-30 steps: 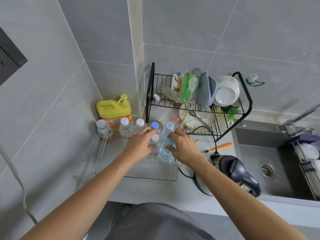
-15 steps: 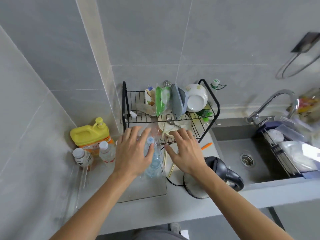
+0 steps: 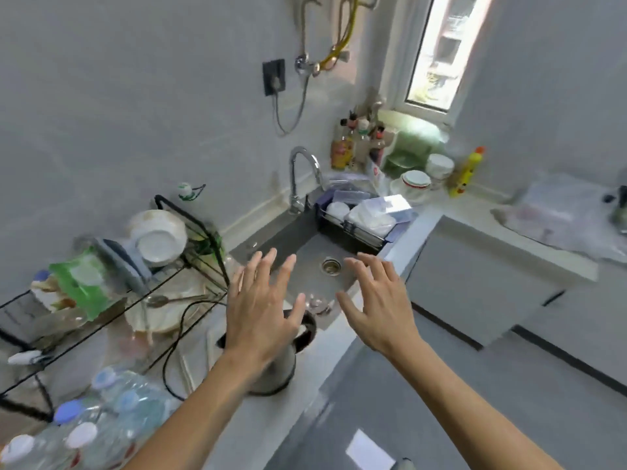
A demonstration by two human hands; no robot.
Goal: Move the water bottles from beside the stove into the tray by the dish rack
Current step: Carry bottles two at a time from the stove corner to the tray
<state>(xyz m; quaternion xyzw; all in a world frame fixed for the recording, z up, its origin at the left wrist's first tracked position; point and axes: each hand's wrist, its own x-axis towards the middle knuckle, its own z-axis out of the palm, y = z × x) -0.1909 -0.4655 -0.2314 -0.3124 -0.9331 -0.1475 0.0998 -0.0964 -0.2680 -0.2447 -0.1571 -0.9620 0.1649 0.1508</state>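
Several clear water bottles [image 3: 84, 425] with white and pale blue caps stand bunched at the bottom left, just in front of the black wire dish rack [image 3: 112, 300]; the tray under them is blurred and I cannot make it out. My left hand [image 3: 261, 310] hovers with fingers spread over the kettle, holding nothing. My right hand [image 3: 376, 303] is spread wide too, above the counter edge by the sink, and is empty. Both hands are well to the right of the bottles.
A steel kettle [image 3: 274, 371] with a black cord stands under my left hand. The grey sink [image 3: 305, 266] with its tap [image 3: 302, 174] lies ahead, a basket of white dishes [image 3: 359, 215] at its right. Sauce bottles and bowls crowd the window corner. Grey floor lies at right.
My view has swung right, from the rack toward the sink. Both hands have left the bottles and moved right, fingers spread. The bottles stay grouped by the rack.
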